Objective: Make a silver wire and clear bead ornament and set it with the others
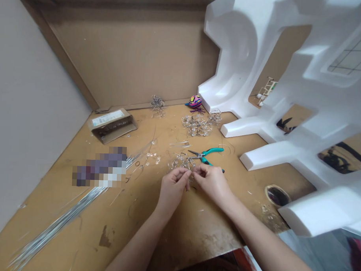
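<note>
My left hand [174, 186] and my right hand [211, 182] meet over the table, fingertips almost touching. Both are closed in a pinch on thin wire, most of it hidden by the fingers. Just behind them is a tangle of bent silver wire with clear beads [179, 161]; whether it joins the wire in my fingers I cannot tell. Pliers with teal handles [202, 155] lie beyond my right hand, jaws pointing left. Loose clear beads [153, 156] are scattered to the left of the hands.
A bundle of straight wires [68, 214] runs along the left, beside a blurred-out purple object [99, 166]. Farther back are an open cardboard box [114, 125], bent wire pieces [198, 124] and a colourful ball [195, 101]. White moulded foam [271, 154] borders the right, near a round hole [277, 195].
</note>
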Tool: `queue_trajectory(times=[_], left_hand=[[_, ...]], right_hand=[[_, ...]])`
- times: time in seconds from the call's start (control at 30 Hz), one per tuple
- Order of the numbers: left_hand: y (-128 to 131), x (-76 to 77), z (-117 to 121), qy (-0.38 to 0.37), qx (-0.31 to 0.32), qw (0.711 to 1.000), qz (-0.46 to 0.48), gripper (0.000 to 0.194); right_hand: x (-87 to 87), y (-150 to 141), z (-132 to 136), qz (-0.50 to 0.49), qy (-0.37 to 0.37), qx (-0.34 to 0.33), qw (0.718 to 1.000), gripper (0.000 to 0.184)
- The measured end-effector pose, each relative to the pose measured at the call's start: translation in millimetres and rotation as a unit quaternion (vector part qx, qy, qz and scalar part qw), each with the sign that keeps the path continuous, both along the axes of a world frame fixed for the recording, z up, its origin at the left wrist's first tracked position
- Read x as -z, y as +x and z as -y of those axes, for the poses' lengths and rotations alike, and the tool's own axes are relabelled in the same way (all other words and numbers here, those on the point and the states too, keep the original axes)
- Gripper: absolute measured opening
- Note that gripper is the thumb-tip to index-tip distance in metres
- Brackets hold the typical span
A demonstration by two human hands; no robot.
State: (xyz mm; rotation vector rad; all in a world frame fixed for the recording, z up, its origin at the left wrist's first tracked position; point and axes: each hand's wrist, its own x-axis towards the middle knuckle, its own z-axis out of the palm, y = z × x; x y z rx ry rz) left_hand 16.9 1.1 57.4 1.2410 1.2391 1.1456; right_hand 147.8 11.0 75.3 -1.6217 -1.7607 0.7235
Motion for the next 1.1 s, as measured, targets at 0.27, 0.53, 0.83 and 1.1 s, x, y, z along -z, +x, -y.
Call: queue_trajectory(times=[0.27, 0.53, 0.83, 1.1], left_hand=[[1, 4.0, 7, 0.118, -0.006, 0.983, -0.142, 0.02], [0, 4.8, 7, 0.117, -0.006, 0.979, -0.167, 0.017], [2, 4.7, 12, 0.182, -0.026, 0.925, -0.333, 0.019], [0, -1.8, 20, 0.349, 0.076, 0.826, -0.437, 0.01]], right_hand=[[7.7, -2, -1, -0.294, -0.161, -0.002, 0.942, 0.015], [17.4, 4, -1, -0.475, -0.231, -0.066, 0.847, 0.022], [28.8, 6, 17, -0.5, -0.163, -0.019, 0.851, 0.022], [36.4, 11, 40, -0.453, -0.048, 0.027, 0.89, 0.015]])
